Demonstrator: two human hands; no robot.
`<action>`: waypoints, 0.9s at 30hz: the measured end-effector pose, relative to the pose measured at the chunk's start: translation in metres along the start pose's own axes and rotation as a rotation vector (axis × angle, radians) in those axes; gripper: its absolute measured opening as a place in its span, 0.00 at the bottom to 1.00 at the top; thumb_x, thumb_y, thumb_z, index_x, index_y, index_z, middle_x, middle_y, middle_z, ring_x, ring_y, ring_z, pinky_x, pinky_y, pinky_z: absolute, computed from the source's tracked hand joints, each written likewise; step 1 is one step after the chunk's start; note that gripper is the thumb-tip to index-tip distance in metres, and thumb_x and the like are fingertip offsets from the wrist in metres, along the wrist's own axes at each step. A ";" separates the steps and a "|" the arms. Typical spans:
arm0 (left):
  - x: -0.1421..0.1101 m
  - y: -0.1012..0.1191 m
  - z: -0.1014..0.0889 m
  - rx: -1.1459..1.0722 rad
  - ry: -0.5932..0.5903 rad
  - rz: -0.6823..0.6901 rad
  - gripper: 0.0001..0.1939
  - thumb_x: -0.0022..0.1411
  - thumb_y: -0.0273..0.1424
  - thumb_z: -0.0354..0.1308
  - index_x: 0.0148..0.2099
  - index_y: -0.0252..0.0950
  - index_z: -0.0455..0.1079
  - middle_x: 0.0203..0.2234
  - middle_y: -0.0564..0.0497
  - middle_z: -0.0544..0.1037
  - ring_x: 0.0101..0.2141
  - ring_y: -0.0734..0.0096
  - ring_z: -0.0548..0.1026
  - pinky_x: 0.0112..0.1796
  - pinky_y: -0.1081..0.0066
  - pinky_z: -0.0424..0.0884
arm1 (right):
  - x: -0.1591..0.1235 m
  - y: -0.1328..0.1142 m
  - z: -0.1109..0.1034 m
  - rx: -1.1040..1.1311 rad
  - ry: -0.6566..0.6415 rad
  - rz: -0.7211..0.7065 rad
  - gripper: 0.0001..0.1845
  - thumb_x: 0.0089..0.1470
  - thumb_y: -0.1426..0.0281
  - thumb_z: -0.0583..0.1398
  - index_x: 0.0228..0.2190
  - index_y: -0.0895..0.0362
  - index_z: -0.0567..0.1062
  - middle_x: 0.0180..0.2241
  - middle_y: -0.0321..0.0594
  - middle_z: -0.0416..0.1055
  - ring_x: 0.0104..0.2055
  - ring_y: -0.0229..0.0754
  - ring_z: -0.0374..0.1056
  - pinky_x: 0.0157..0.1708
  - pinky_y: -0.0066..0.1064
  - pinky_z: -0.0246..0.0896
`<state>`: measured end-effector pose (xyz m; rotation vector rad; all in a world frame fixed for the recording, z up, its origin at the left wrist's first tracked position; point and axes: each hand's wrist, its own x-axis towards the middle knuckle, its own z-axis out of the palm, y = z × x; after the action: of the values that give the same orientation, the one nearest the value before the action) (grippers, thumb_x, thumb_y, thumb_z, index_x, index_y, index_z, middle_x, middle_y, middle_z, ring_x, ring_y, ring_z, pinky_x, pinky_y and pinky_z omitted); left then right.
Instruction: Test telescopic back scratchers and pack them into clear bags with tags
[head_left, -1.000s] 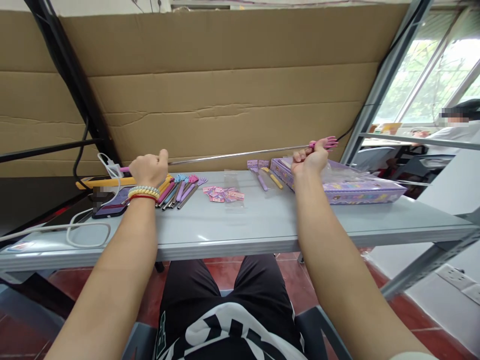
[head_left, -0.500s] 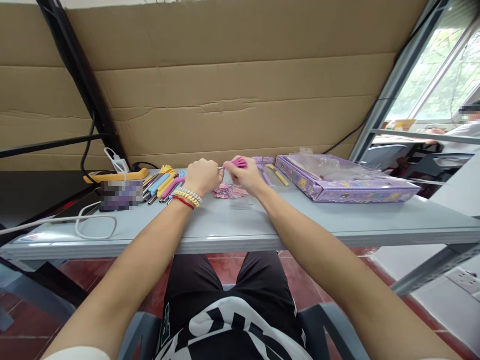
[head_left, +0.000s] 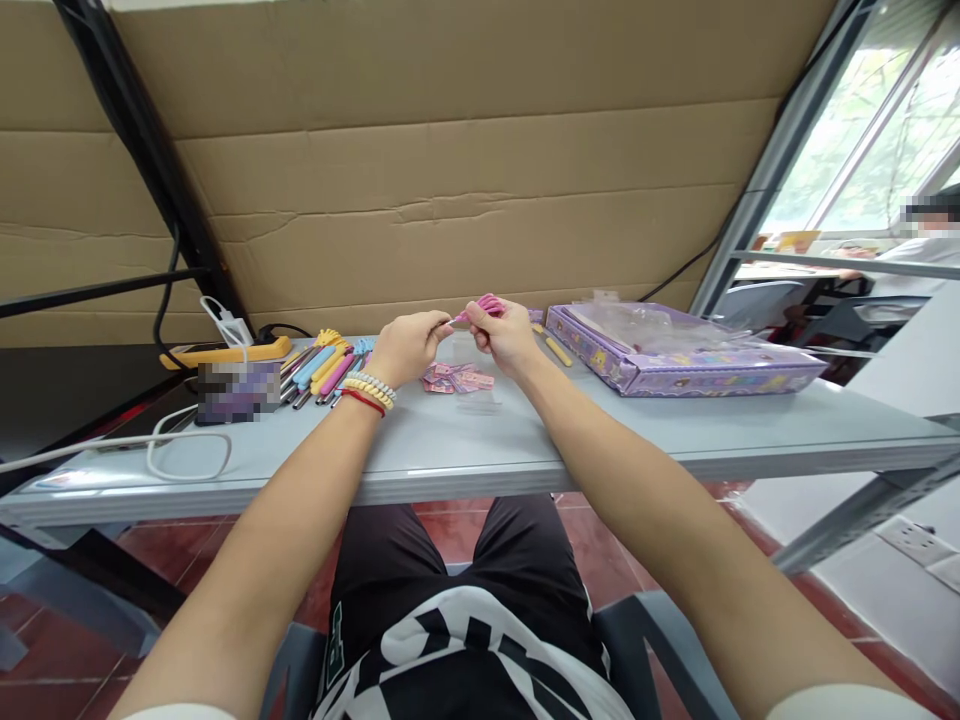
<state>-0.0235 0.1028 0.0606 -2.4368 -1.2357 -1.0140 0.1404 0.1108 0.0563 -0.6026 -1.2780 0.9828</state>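
Right hand (head_left: 511, 336) holding pink pronged tool (head_left: 491, 303), creased cardboard (head_left: 465, 170) behind

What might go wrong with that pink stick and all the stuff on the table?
The pink stick is held by the fingertips of the left hand and right hand, so it might slip and drop.

The left hand is close beside the pile of colourful sticks, so a bump could scatter them.

The clear plastic bags lie loosely on top of the purple box, so a nudge might slide them off.
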 end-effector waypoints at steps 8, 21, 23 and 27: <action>-0.003 -0.064 -0.037 0.291 0.003 -0.292 0.18 0.62 0.34 0.44 0.44 0.41 0.74 0.43 0.46 0.78 0.47 0.56 0.70 0.45 0.61 0.59 | 0.021 -0.043 -0.085 0.191 0.621 -0.160 0.26 0.48 0.55 0.64 0.20 0.56 0.56 0.14 0.23 0.50 0.11 0.24 0.43 0.08 0.20 0.39; -0.022 -0.107 -0.053 0.227 0.226 -0.511 0.17 0.60 0.34 0.45 0.42 0.42 0.76 0.42 0.45 0.76 0.47 0.54 0.67 0.49 0.56 0.52 | 0.020 -0.068 -0.139 0.531 1.103 -0.287 0.20 0.63 0.60 0.50 0.22 0.56 0.55 0.17 0.25 0.48 0.13 0.25 0.45 0.09 0.16 0.38; -0.023 -0.107 -0.053 0.222 0.247 -0.511 0.18 0.60 0.34 0.45 0.42 0.42 0.76 0.41 0.45 0.75 0.47 0.54 0.67 0.49 0.56 0.53 | 0.022 -0.068 -0.147 0.529 1.103 -0.298 0.20 0.63 0.59 0.49 0.22 0.56 0.55 0.18 0.25 0.48 0.13 0.25 0.45 0.09 0.16 0.39; -0.022 -0.103 -0.054 0.235 0.226 -0.501 0.18 0.59 0.35 0.45 0.42 0.42 0.76 0.42 0.46 0.76 0.47 0.55 0.67 0.49 0.57 0.54 | 0.024 -0.065 -0.158 0.520 1.090 -0.313 0.21 0.63 0.59 0.50 0.21 0.55 0.54 0.17 0.25 0.46 0.12 0.26 0.43 0.08 0.16 0.38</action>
<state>-0.1386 0.1271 0.0747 -1.8179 -1.8078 -1.1452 0.3101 0.1226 0.0866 -0.3977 -0.1175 0.5241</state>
